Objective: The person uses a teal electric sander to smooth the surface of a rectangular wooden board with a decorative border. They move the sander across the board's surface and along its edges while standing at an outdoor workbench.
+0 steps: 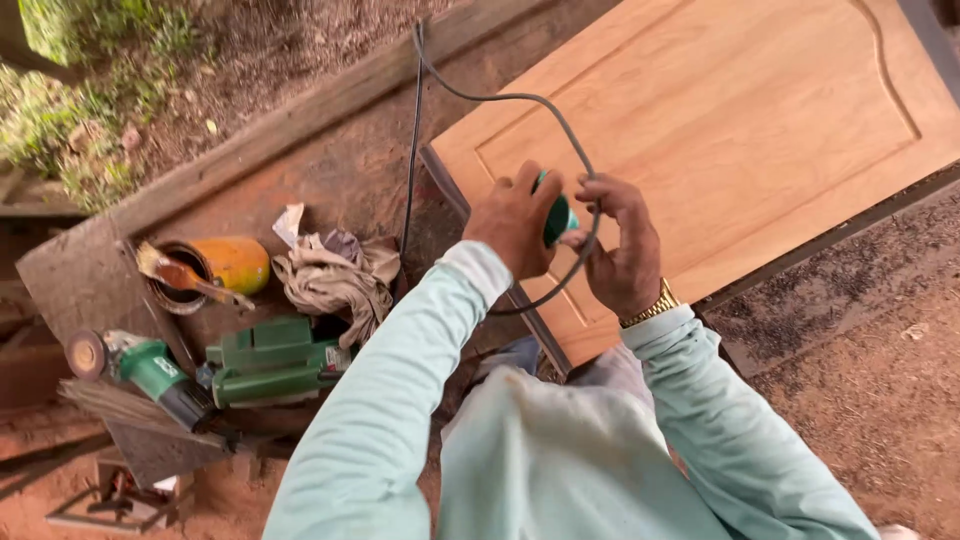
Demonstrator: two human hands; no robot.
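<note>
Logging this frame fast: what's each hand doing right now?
Left hand: closed on the green tool.
Right hand: fingers curled around the grey cord.

- Setting: outdoor woodworking yard, an open-air carpentry workshop.
- Ground: bare reddish dirt [880, 400] dusted with sawdust; grass and weeds [60, 110] at far left.
- Work piece: large unfinished wooden door panel [740, 120] with routed moulding, lying flat at far right on a dark support.
- Tools at near left: green angle grinder [140, 365], green electric planer [270, 362].
- Supplies beside them: orange tin [215, 268] with a brush across its mouth, crumpled rag [335, 275].
- Power: black cable [412, 150] running across weathered planks [300, 120].
</note>
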